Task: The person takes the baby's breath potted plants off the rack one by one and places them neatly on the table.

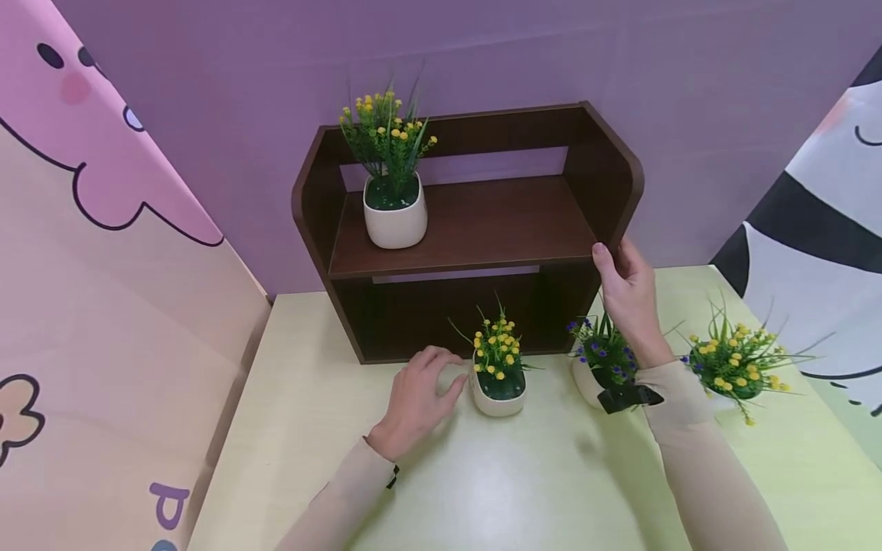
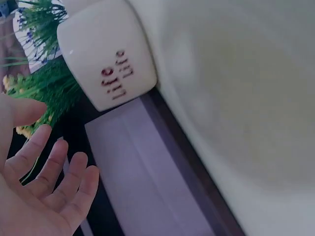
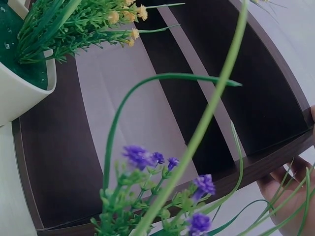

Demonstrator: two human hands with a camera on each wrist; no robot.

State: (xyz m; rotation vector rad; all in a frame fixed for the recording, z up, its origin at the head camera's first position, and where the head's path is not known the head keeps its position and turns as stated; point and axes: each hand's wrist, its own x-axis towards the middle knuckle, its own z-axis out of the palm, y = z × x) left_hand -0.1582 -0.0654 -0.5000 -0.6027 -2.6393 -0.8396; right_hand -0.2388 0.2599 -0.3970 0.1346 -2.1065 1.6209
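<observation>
A dark brown two-tier shelf (image 1: 496, 222) stands against the purple backdrop. My right hand (image 1: 628, 295) grips its right side panel, the thumb on the front edge and the fingers round the outside. In the right wrist view that hand (image 3: 288, 199) is partly hidden by green blades. My left hand (image 1: 420, 398), fingers loosely bent and holding nothing, is just left of a white pot of yellow flowers (image 1: 499, 367) before the lower tier. The left wrist view shows the left palm (image 2: 44, 191) apart from the white pot (image 2: 108, 54), which bears the red lettering "Life".
On the upper tier, at the left, sits another white pot of yellow flowers (image 1: 396, 218). A purple-flowered pot (image 1: 588, 380) stands under my right forearm, with a yellow-flowered plant (image 1: 740, 363) farther right. The pale table (image 1: 289, 444) meets a printed cloth wall (image 1: 124, 306) at the left.
</observation>
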